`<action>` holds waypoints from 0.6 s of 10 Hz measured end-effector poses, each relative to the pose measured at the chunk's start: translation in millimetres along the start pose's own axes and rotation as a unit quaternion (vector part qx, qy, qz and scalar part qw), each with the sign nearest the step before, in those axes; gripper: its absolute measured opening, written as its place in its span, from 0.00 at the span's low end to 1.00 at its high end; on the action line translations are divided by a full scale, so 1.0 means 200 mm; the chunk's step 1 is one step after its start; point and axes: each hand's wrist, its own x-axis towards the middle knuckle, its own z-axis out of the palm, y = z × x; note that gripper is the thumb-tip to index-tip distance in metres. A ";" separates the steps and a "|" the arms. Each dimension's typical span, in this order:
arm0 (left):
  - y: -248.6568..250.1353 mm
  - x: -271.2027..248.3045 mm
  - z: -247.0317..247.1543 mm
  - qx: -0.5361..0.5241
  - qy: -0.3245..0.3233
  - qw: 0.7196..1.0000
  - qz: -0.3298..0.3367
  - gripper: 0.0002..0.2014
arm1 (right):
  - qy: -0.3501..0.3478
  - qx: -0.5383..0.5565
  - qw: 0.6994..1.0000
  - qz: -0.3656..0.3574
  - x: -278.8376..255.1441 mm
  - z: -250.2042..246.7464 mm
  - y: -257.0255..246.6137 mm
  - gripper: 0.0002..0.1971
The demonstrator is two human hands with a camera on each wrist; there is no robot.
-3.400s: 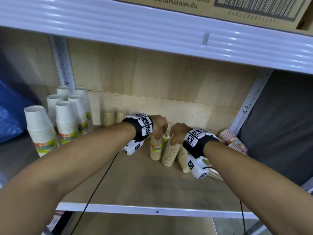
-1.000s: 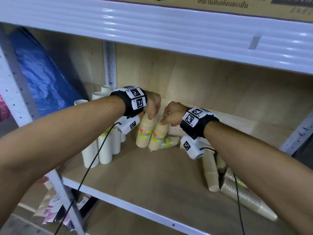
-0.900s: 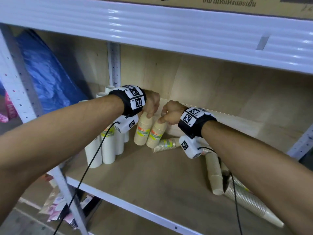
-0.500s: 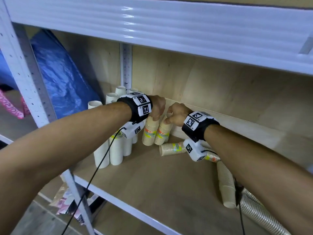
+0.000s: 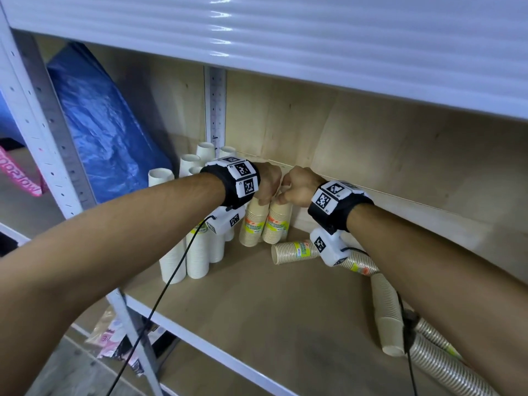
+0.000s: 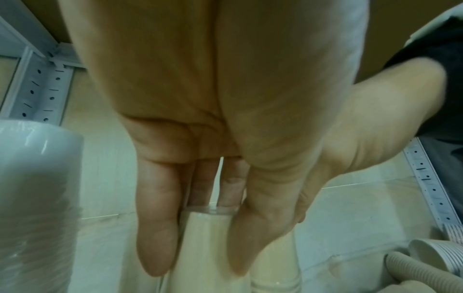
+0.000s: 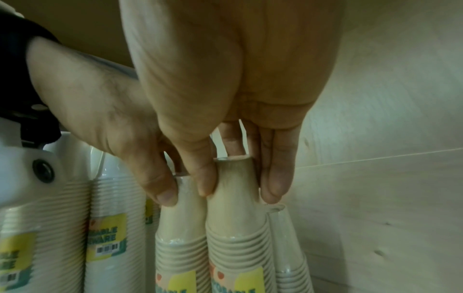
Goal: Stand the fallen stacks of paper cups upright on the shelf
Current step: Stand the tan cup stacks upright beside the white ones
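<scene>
Paper cup stacks: two tan stacks (image 5: 267, 224) upright near shelf (image 5: 257, 315) back-left corner. Left hand (image 5: 267, 182) pinches top of one, right hand (image 5: 297, 187) the other. Fallen stacks (image 5: 294, 252) lie toward right edge. Likely light, crushable, plastic-sleeved, slippery, top-heavy; grip narrow top gently.

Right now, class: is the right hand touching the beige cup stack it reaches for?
Touching. The right wrist view shows the right hand with its fingers and thumb pinching the top of the beige cup stack.
</scene>
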 end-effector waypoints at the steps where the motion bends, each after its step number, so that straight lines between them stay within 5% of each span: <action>1: 0.00 0.01 0.00 -0.008 -0.032 0.999 -0.005 0.11 | 0.004 0.006 1.000 0.001 0.01 0.04 0.01 0.17; 4: -0.01 0.01 0.07 -0.007 -0.030 0.999 -0.016 0.17 | -0.026 -0.001 1.000 0.016 0.03 0.13 0.03 0.20; 5: -0.01 -0.01 0.13 0.015 0.033 0.999 -0.023 0.04 | -0.035 -0.013 0.999 0.019 0.05 0.16 0.02 0.19; 6: -0.05 0.08 0.17 -0.025 0.001 0.999 -0.024 0.16 | -0.050 -0.023 0.998 0.024 0.06 0.18 0.02 0.17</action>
